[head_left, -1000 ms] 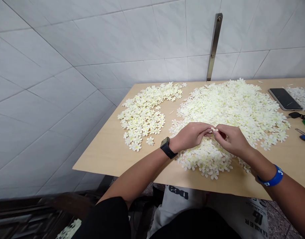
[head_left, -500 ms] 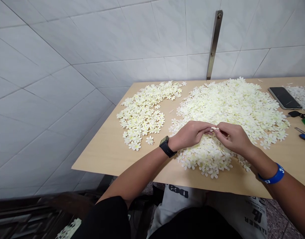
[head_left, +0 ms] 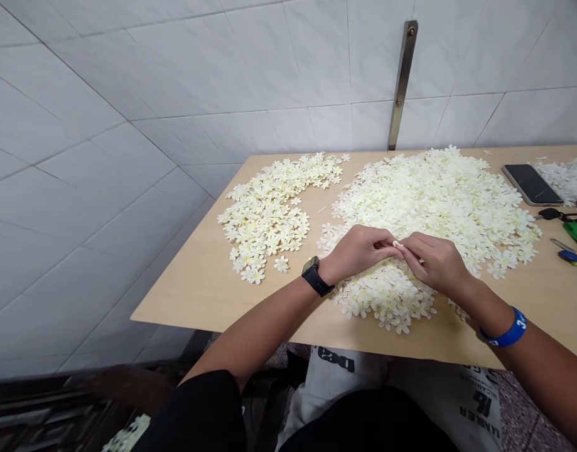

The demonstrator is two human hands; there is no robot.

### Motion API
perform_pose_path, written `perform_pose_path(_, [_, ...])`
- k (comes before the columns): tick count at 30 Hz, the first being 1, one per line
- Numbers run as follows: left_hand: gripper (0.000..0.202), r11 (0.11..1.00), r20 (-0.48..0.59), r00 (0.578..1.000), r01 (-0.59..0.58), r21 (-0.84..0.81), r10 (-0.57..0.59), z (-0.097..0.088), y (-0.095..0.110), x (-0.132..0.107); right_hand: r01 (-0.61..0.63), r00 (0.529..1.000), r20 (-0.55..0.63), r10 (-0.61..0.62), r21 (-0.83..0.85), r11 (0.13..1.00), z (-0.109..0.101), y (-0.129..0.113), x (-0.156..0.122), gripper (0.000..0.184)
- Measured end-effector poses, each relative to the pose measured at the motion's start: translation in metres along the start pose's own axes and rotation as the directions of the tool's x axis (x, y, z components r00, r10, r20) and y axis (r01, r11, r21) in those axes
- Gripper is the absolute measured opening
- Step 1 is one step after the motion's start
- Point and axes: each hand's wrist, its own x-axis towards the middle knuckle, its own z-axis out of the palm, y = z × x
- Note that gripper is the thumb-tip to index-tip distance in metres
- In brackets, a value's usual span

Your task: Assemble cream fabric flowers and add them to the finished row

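My left hand (head_left: 358,251) and my right hand (head_left: 434,260) meet fingertip to fingertip over the near edge of a big heap of white fabric flowers (head_left: 439,201). Both pinch one small white flower piece (head_left: 396,243) between them. A black watch (head_left: 315,276) is on my left wrist and a blue band (head_left: 507,329) on my right. A smaller, flatter spread of white flowers with yellow centres (head_left: 274,210) lies to the left of my left hand on the wooden table (head_left: 198,285).
A black phone (head_left: 530,184) lies at the right, beside another pile of white pieces (head_left: 566,176). Green and blue-handled tools (head_left: 573,242) sit at the right edge. A metal bracket (head_left: 400,81) runs up the tiled wall behind. The table's left edge drops to the floor.
My hands have stayed together on the flower piece, with the fingers pinching closer. The view has shifted slightly.
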Motion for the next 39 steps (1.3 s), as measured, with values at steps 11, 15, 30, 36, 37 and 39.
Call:
perform_pose_path(11, [0.02, 0.993, -0.039, 0.993, -0.114, -0.003, 0.114, -0.002, -0.006, 0.0, -0.137, 0.989, -0.043, 0.142, 0.115, 0.984, 0.003, 0.002, 0.002, 0.02])
perform_pose_path(15, [0.033, 0.996, -0.044, 0.999, -0.022, -0.09, 0.018, 0.002, -0.004, 0.0, -0.026, 0.999, -0.019, 0.028, 0.085, 0.996, 0.005, -0.005, 0.002, 0.029])
perform_pose_path(30, [0.028, 0.977, -0.037, 0.997, 0.063, -0.204, -0.072, 0.004, -0.003, 0.001, -0.074, 0.993, -0.084, 0.088, 0.152, 0.986, 0.007, -0.006, 0.002, 0.031])
perform_pose_path(36, [0.022, 0.972, -0.012, 0.998, 0.053, -0.23, -0.057, 0.0, 0.003, 0.001, -0.137, 0.985, -0.079, 0.153, 0.188, 0.973, 0.006, -0.004, 0.002, 0.031])
perform_pose_path(37, [0.02, 0.967, -0.001, 0.999, 0.051, -0.249, -0.053, -0.001, 0.004, 0.001, -0.155, 0.982, -0.08, 0.173, 0.193, 0.969, 0.006, -0.003, 0.003, 0.032])
perform_pose_path(39, [0.018, 0.965, 0.014, 0.999, 0.05, -0.256, -0.048, -0.002, 0.003, 0.002, -0.172, 0.978, -0.085, 0.191, 0.192, 0.966, 0.006, -0.001, 0.002, 0.032])
